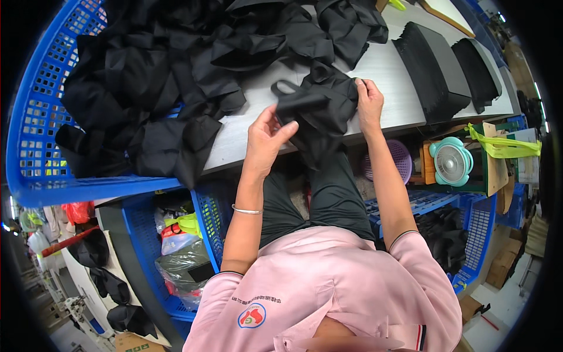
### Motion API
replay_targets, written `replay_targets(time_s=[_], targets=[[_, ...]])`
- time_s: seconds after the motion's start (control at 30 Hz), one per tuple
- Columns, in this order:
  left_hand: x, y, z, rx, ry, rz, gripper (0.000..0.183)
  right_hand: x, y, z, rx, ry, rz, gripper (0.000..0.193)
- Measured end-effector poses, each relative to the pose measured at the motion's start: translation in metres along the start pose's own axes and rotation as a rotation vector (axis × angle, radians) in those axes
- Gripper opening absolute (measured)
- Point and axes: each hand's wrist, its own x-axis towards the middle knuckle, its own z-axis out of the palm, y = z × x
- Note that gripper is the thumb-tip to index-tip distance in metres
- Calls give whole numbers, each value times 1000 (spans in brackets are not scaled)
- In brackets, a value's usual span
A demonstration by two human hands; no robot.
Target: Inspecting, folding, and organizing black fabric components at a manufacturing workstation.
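Note:
A piece of black cloth [319, 108] lies bunched at the near edge of the table, its lower end hanging over my lap. At its upper right corner, my right hand [369, 105] pinches the cloth between thumb and fingers. On the other side is my left hand [265, 138], thumb spread away from the curled fingers, fingertips at the cloth's left edge. A loop or fold of the cloth stands up near those fingertips. Beyond and to the left, a large heap of black cloth pieces [176, 76] covers much of the table [234, 138].
Stacked flat black pieces [434, 70] stand at the right of the table. A blue crate [35, 146] holds part of the heap at left. Below are a crate with bagged things [202, 234], a purple basket [392, 161], a small turquoise fan [451, 161] and another blue crate [475, 234].

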Motion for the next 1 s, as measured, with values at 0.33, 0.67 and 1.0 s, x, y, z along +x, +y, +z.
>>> replay_targets(time_s=[0.33,0.67,1.0], targets=[[-69,-1,25,-378,-441,-293,32,7,8,7,-294,71,-331,24],[-65,-29,14,-659,-250,-170,31,-95,-107,-51,189,-128,215,31],[-52,-28,27,-922,-368,-253,47,-134,-75,-81,909,-556,903,50]])
